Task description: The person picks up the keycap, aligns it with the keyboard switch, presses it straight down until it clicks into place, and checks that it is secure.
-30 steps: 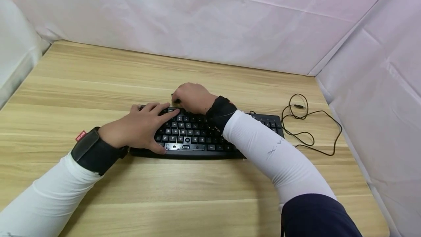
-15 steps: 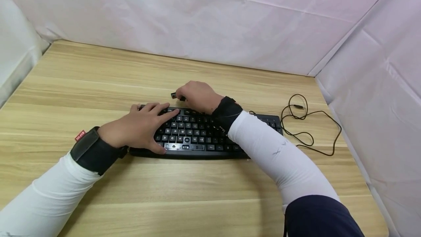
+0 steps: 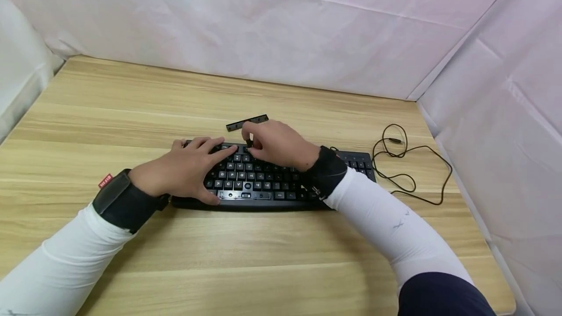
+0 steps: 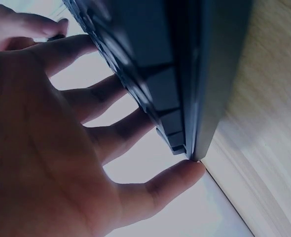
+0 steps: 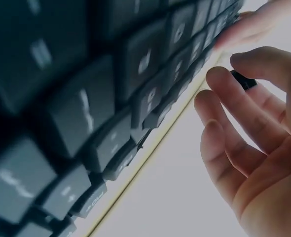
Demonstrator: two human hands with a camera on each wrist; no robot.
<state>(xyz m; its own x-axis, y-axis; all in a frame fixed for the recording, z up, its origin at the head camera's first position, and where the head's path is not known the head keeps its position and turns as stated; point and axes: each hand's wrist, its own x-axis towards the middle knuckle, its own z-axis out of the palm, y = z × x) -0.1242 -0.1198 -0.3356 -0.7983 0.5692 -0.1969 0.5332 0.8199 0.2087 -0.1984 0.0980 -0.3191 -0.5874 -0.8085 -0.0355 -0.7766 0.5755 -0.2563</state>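
A small black keycap is being pinched between the right hand's thumb and forefinger near the keyboard's back edge. Its left end is being covered by the left hand's spread fingers. A long black bar is being partly hidden by the right hand; some right-side keys are being blocked by the wristband and white sleeve. A looped cable is being supported by the wooden tabletop, right of the keyboard.

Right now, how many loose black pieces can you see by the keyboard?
2: a long bar on the table beyond the keyboard, partly covered by the right hand, and a small piece pinched in that hand. More may be hidden.
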